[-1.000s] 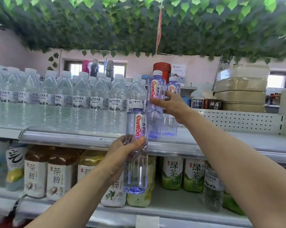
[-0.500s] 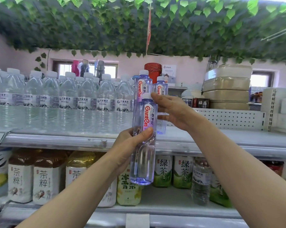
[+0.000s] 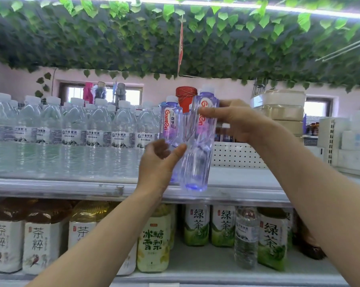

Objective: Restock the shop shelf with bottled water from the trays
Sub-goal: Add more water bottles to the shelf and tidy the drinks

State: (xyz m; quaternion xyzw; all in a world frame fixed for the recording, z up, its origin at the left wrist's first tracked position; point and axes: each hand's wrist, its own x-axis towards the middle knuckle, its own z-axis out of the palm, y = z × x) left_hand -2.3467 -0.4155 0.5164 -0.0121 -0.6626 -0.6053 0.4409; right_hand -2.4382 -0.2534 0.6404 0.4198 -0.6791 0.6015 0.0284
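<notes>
now: right hand (image 3: 235, 121) fingers clamped round the label of a clear violet-tinted plastic water bottle (image 3: 197, 162), slightly tilted over the front edge of the grey metal top shelf (image 3: 71, 188), just beside a matching bottle (image 3: 170, 125) standing there. left hand (image 3: 156, 164) loose, fingers apart, gripping nothing (thumb by the held bottle's lower half; contact unclear).

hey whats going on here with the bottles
A person is stocking water on the top shelf. Their right hand grips a purple-tinted Ganten bottle near its label and holds it upright, with its base at the shelf's front edge. Whether it rests there is unclear. The left hand is loose and open beside the bottle's lower half. A second Ganten bottle stands on the shelf just behind, next to a row of clear water bottles.
</notes>
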